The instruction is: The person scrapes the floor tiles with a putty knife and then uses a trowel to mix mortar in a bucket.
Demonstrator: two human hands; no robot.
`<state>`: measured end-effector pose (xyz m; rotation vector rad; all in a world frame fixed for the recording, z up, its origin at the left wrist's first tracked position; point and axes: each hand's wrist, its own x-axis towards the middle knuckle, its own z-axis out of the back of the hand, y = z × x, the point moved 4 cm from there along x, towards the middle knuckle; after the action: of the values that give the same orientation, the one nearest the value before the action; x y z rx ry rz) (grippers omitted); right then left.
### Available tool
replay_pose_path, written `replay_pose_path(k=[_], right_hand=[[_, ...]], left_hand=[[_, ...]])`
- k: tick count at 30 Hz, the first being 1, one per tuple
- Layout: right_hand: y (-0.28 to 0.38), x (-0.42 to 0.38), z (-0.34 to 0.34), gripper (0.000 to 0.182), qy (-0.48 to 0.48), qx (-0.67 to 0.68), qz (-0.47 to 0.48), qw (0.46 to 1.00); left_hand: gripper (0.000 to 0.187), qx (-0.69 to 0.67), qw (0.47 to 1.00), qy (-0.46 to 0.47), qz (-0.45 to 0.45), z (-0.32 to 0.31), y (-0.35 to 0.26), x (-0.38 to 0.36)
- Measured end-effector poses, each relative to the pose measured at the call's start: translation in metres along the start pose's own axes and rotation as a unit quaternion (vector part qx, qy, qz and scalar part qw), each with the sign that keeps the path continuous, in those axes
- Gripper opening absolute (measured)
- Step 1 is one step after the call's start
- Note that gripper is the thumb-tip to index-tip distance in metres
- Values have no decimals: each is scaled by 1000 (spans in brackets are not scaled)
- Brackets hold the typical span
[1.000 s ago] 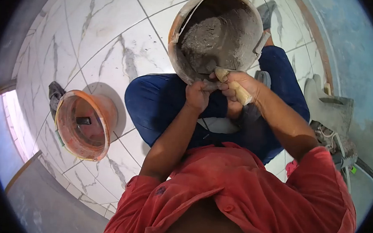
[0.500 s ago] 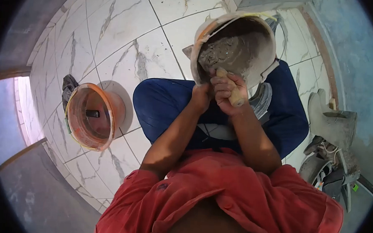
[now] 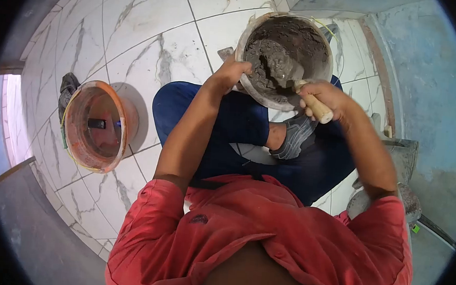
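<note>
A bucket point(image 3: 268, 101) of wet grey mortar point(image 3: 280, 59) stands before my crossed legs, its mouth facing me. My left hand point(image 3: 231, 74) is closed over the left side of its rim, with the thumb on the inner side. In my right hand point(image 3: 324, 100) is the pale wooden handle of a trowel point(image 3: 317, 109), held at the near right part of the rim. The trowel's blade reaches into the bucket and is partly hidden by mortar. A small flat piece point(image 3: 225, 53) lies just left of the bucket, mostly covered.
To the left, an orange bucket point(image 3: 127, 131) holds murky liquid and a dark object, with a black plastic bag point(image 3: 68, 88) beside it. Boots point(image 3: 407, 158) stand by the blue wall point(image 3: 439, 103) at right. Marbled white tiles point(image 3: 144, 59) cover the floor.
The mortar bucket has turned more upright, showing more mortar. My left hand has moved up and left onto the rim. My right hand has shifted right with the trowel.
</note>
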<state>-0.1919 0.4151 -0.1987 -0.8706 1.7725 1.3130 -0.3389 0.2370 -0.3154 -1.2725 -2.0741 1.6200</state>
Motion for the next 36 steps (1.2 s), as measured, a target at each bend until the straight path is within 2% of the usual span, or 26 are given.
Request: replay_pose_path(k=[1,2,3,4,5,6,7,9,10,12,14,16,17,19,20,21,23,24,25,28,30,31,32,33,35,36], right_hand=[[14,-6,4,30,-57,-156,-4,986],[26,-8,6,35,-60,-273,-4,960],[32,-9,1,35,-66,-270,-7,961],[42,-9,-5,39,-135,-527,13,839],[51,-9,-10,44,-190,-740,29,644],[43,7,-6,48,-180,-830,41,526],[28,20,-4,48,-180,-831,39,525],[9,28,-18,43,-232,-799,30,554],[-1,22,-31,39,-191,-836,44,512],[-15,16,-39,39,-179,-839,29,514],[-18,5,-41,39,-177,-839,7,515],[-13,-12,-44,40,-104,-848,-23,520],[-13,-19,-37,40,-105,-848,-26,519],[-15,-36,-24,43,-87,-871,-26,482],[-2,-50,-32,46,-74,-861,-75,497],[-3,-53,-32,46,-72,-859,-80,500],[2,-60,-24,48,-188,-831,-52,521],[0,-53,-16,51,-204,-827,-32,523],[-7,-39,-4,51,-210,-822,-35,527],[-24,-14,9,57,-203,-825,-37,526],[-41,-19,-5,64,-128,-838,-45,528],[-44,-24,-13,64,-126,-838,-46,529],[-48,-33,-22,55,-98,-833,-76,539],[-52,-40,-26,46,-70,-826,-106,550],[-64,-42,-17,48,-83,-818,-85,563],[-72,-44,-16,49,-86,-821,-70,561]], left_hand=[[47,-1,1000,6,1,-1,0,-1],[49,-4,1000,20,-18,-1,0,-5],[51,-6,999,35,-39,-1,0,-6],[51,-9,998,41,-37,0,2,-4],[54,0,996,61,-61,0,5,-3],[58,8,993,78,-86,-1,5,-4],[58,6,993,79,-86,-1,7,-4],[76,25,989,99,-108,-5,6,-6],[76,26,989,96,-108,-6,12,-6],[73,85,990,8,-111,-7,30,-7],[77,68,992,7,-102,-20,36,-13],[81,46,994,5,-97,-34,35,-15],[83,99,988,13,-116,-41,34,-16],[89,203,968,28,-148,-51,37,-20],[92,220,953,46,-201,-53,46,-15],[92,218,955,49,-198,-57,38,-20],[92,120,982,89,-117,-62,25,-25],[90,50,989,107,-86,-63,36,-18],[90,53,988,116,-86,-63,45,-16],[88,155,976,81,-132,-64,38,-26],[88,157,977,80,-120,-67,35,-33],[88,162,977,81,-112,-69,35,-35],[88,164,976,86,-112,-72,40,-36],[87,150,977,71,-132,-75,44,-37],[87,135,977,57,-156,-79,44,-39],[93,56,990,80,-102,-79,43,-41]])
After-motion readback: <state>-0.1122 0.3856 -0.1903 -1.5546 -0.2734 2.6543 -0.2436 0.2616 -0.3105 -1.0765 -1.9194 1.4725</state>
